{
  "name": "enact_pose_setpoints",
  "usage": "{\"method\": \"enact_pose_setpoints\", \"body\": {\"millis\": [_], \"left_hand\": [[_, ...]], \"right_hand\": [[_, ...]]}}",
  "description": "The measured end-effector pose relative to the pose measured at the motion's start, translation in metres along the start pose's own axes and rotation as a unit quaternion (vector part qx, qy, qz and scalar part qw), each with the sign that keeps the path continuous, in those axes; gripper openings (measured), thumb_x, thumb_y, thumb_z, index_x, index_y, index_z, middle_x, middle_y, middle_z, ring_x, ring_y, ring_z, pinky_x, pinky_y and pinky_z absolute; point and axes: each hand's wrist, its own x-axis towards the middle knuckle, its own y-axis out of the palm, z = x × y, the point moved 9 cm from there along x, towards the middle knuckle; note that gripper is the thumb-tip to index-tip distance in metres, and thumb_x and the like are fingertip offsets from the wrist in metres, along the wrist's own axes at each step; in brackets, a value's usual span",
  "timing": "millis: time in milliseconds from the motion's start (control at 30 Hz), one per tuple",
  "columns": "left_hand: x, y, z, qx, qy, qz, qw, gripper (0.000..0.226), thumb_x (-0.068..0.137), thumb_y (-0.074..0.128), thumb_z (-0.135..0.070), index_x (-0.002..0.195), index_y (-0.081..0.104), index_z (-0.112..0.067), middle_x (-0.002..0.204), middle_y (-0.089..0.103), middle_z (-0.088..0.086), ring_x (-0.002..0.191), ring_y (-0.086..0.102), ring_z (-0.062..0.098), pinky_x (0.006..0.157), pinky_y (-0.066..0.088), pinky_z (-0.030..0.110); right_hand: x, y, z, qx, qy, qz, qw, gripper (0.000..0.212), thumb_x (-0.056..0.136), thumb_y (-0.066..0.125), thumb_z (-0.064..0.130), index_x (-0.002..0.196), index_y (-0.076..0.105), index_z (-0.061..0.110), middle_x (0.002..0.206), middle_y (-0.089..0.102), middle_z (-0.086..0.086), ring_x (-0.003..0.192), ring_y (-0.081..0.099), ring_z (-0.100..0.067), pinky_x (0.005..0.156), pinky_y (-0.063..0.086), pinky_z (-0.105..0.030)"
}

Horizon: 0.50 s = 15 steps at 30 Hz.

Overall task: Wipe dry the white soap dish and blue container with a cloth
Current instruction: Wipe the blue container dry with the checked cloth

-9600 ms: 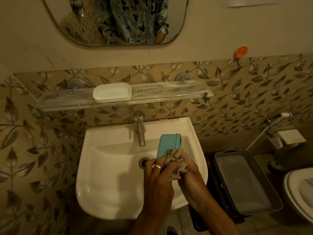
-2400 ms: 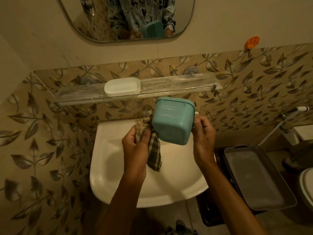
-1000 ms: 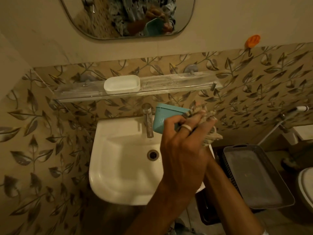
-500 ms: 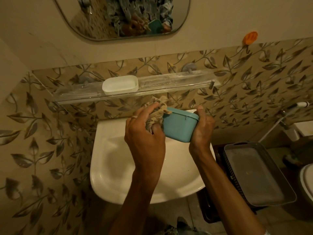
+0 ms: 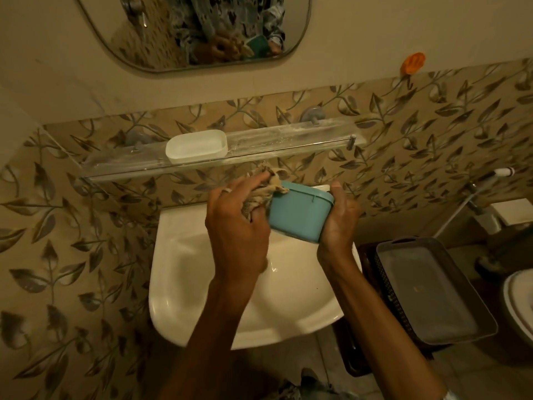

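The left hand (image 5: 236, 226) is clenched round a bunched cloth (image 5: 266, 188) and presses it against the left end of the blue container (image 5: 300, 216). Most of the cloth is buried under the fingers; only a crumpled tuft shows above the knuckles. The right hand (image 5: 339, 223) grasps the container's other end, thumb along the rim, holding it tilted in the air above the sink (image 5: 196, 264). The container's opening faces away, so its inside cannot be seen. The forearms cover the middle of the sink.

The white soap dish (image 5: 196, 146) sits upright on the glass shelf (image 5: 291, 141) above, well apart from the hands; its hollow looks plain white. The mirror (image 5: 202, 33) is cut off at the top and gives a blurred reflection of hands and container. To the right, a grey tray (image 5: 432, 295) lies on a dark perforated basket (image 5: 372, 272), its inside a dull sheen. A toilet (image 5: 520, 307) is clipped by the right edge.
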Motion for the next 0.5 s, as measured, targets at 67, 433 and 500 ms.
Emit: {"method": "enact_pose_setpoints", "body": {"millis": [67, 433, 500], "left_hand": [[-0.009, 0.004, -0.011, 0.019, 0.026, -0.001, 0.999, 0.048, 0.075, 0.061, 0.003, 0.117, 0.066, -0.020, 0.118, 0.064, 0.004, 0.108, 0.052, 0.020, 0.085, 0.049, 0.029], [-0.023, 0.012, -0.033, 0.045, 0.119, 0.020, 0.992, 0.039, 0.080, 0.057, -0.016, 0.118, 0.061, -0.022, 0.113, 0.065, 0.002, 0.104, 0.047, 0.017, 0.079, 0.041, 0.019], [-0.005, 0.007, -0.002, -0.020, 0.036, 0.036, 0.998, 0.040, 0.078, 0.060, -0.009, 0.115, 0.064, -0.024, 0.115, 0.065, 0.000, 0.106, 0.053, 0.016, 0.083, 0.049, 0.025]], "right_hand": [[0.000, 0.002, -0.001, -0.001, 0.011, -0.004, 1.000, 0.046, 0.098, 0.044, 0.028, 0.054, 0.052, 0.017, 0.047, 0.059, 0.006, 0.048, 0.060, -0.010, 0.053, 0.046, -0.028], [0.000, -0.007, -0.004, -0.051, -0.003, -0.010, 0.999, 0.039, 0.097, 0.046, 0.026, 0.061, 0.054, 0.015, 0.058, 0.058, 0.000, 0.055, 0.058, -0.017, 0.054, 0.045, -0.031], [0.000, -0.009, -0.005, -0.025, 0.021, -0.024, 0.999, 0.041, 0.097, 0.046, 0.029, 0.059, 0.052, 0.015, 0.055, 0.056, 0.001, 0.053, 0.057, -0.017, 0.056, 0.043, -0.031]]}}
